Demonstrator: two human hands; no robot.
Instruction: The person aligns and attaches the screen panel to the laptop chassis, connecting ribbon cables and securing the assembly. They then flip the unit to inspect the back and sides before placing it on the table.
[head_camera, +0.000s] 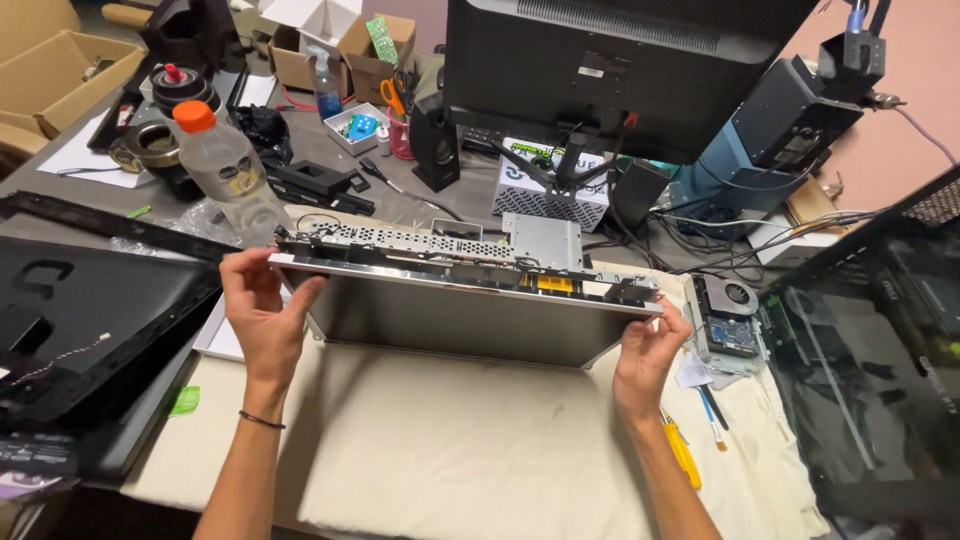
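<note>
A bare metal display panel (450, 320) with a perforated metal frame and circuit parts along its top edge is tilted up on its far edge above a cream cloth (470, 440). My left hand (262, 305) grips its left end, thumb on the near face. At the right end, my right hand (650, 350) holds the corner. The panel's underside faces me, grey and plain.
A black plastic monitor back cover (90, 320) lies at left. A clear bottle with an orange cap (225, 165) stands behind the panel. A dark monitor (620, 70) stands at the back, a computer case with a glass side (880, 360) at right. A yellow-handled screwdriver (682, 450) lies by my right wrist.
</note>
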